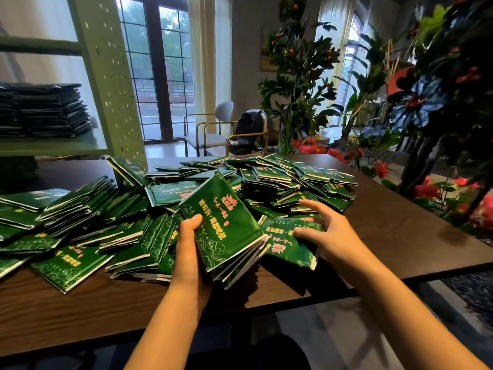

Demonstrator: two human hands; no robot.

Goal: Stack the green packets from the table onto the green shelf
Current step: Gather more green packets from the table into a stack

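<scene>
A bundle of green packets, several thick and tilted up on edge, sits in the left hand just above the near edge of the counter. The thumb lies on the printed face and the fingers are curled round behind it. Just beside it on the right, a single packet lies flat on the counter. The right hand is over its far end with fingers spread and lightly bent. The thumb seems to touch the packet, though I cannot tell for sure. Behind and to the left, a loose heap of packets covers much of the counter, some fanned and some overlapping. At the far left stands the green shelf with a pegboard upright, already holding a neat stack of packets. Beyond the counter there are chairs, a dark backpack, tall windows and leafy plants with red flowers.
</scene>
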